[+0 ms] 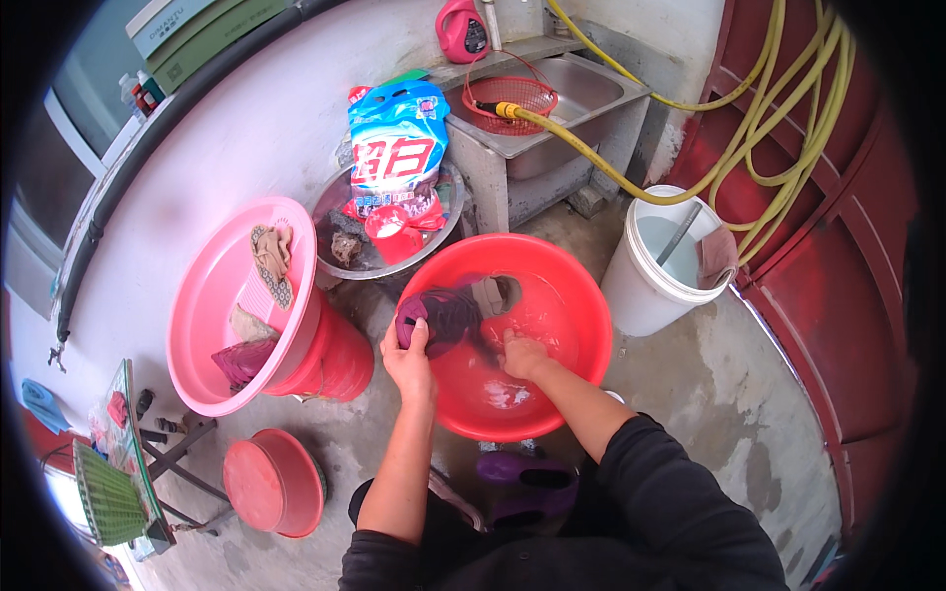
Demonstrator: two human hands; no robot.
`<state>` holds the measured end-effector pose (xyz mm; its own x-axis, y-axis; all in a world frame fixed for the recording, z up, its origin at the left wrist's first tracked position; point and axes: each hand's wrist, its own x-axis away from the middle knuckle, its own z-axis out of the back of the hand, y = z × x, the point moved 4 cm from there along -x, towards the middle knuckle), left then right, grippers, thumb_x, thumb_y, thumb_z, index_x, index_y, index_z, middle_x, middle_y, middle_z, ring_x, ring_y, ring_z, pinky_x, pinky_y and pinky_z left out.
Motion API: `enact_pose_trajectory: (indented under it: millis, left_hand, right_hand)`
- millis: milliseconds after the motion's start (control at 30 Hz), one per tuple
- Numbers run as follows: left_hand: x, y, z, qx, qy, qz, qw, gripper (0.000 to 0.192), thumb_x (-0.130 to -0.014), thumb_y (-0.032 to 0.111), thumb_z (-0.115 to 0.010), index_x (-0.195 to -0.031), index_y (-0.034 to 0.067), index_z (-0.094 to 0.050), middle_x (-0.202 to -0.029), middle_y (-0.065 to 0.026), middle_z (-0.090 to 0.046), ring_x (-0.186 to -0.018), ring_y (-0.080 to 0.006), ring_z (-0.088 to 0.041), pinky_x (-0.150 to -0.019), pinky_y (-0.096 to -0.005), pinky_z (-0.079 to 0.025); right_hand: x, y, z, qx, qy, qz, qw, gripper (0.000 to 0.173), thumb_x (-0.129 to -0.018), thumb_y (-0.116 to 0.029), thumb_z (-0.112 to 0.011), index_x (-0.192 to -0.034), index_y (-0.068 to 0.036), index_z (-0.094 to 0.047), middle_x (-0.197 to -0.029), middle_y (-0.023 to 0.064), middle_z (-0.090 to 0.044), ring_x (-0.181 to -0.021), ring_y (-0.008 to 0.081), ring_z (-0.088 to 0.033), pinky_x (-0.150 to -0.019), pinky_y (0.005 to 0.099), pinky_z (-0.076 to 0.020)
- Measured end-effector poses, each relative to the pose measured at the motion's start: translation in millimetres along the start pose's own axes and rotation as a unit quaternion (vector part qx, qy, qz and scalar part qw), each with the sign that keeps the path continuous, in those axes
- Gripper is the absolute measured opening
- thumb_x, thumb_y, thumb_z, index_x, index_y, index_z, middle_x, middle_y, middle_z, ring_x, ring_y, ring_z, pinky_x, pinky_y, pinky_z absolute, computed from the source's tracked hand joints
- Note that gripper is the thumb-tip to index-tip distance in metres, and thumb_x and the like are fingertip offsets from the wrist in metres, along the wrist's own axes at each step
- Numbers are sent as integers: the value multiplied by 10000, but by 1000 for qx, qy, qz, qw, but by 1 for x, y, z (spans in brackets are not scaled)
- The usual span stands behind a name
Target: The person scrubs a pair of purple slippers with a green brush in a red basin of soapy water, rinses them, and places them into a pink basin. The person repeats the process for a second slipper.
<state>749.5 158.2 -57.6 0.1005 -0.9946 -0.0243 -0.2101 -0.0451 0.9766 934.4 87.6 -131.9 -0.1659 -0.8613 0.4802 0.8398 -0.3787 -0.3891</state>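
A large red plastic basin (576,384) with water in it stands before me. Over its left side, my left hand (411,362) grips the end of a purple and dark shoe (447,314), thumb on top. A greyish-beige part of the shoe points towards the middle of the basin. My right hand (523,354) reaches into the basin just below and right of the shoe, its fingers low at the water. Something dark and blurred lies beside those fingers, and I cannot tell whether they hold it.
A pink tub (196,318) with an insole (273,270) and another purple shoe (247,362) rests on a red bucket (332,362). Behind are a metal bowl (332,199) with a detergent bag (399,140) and red cup (395,236). At right, a white water bucket (628,288) stands under a yellow hose (613,162).
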Motion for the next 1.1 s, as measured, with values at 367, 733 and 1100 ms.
enact_pose_trajectory:
  millis: [367, 733, 1100]
  left_hand:
    - [14, 4, -5, 147, 13, 102, 984, 152, -828, 27, -638, -978, 16, -615, -853, -31, -648, -739, -126, -600, -714, -268, -498]
    - [0, 3, 1, -39, -10, -46, 998, 412, -787, 130, -704, -1143, -31, -574, -1110, -72, -451, -914, -173, -553, -810, -281, -468]
    - [8, 18, -7, -247, -45, -121, 960, 456, -798, 157, -672, -1174, -13, -478, -1029, -170, -584, -932, -250, -573, -846, -338, -446]
  right_hand:
    - [30, -64, -24, 4, 20, 116, 993, 487, -784, -145, -564, -1217, -1, -394, -1105, 245, -540, -996, 353, -587, -811, 431, -485]
    - [25, 4, 11, -79, -4, -1, 997, 405, -806, -204, -540, -1138, 24, -500, -962, 257, -621, -960, 380, -604, -844, 472, -469]
    - [68, 24, 93, -128, 193, 13, 973, 361, -812, -233, -582, -1161, -142, -560, -991, 176, -637, -965, 327, -605, -815, 450, -476]
